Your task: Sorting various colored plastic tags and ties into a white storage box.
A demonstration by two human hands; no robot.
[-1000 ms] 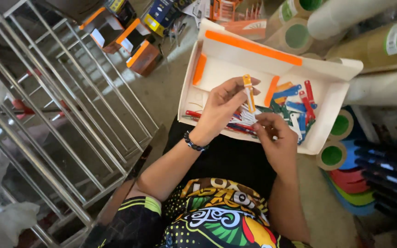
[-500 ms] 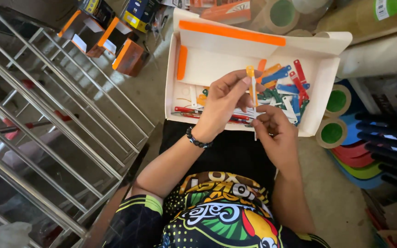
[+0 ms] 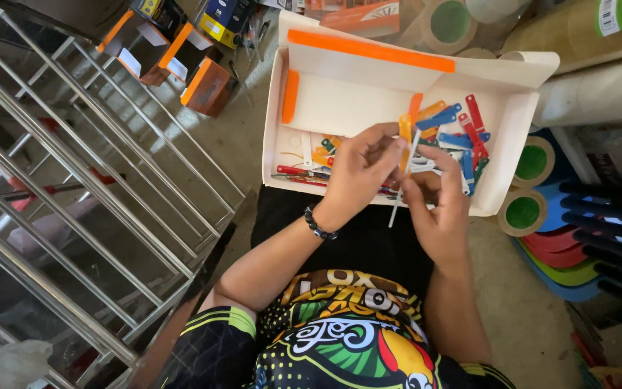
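The left hand (image 3: 358,173) pinches a slim orange strip (image 3: 404,133), flat and plastic-looking, at its fingertips. Just beside it, the right hand (image 3: 437,209) pinches a thin white stick (image 3: 404,176) that slants past both hands. Both wrists bend inward, knuckles up, fingers curled close. Under and beyond the hands lies a shallow white cardboard box (image 3: 340,94) with orange edging, holding loose red, blue and orange strips (image 3: 462,126). Right of the right hand stand tape rolls (image 3: 530,162); left of the left hand, shiny steel bars (image 3: 109,209).
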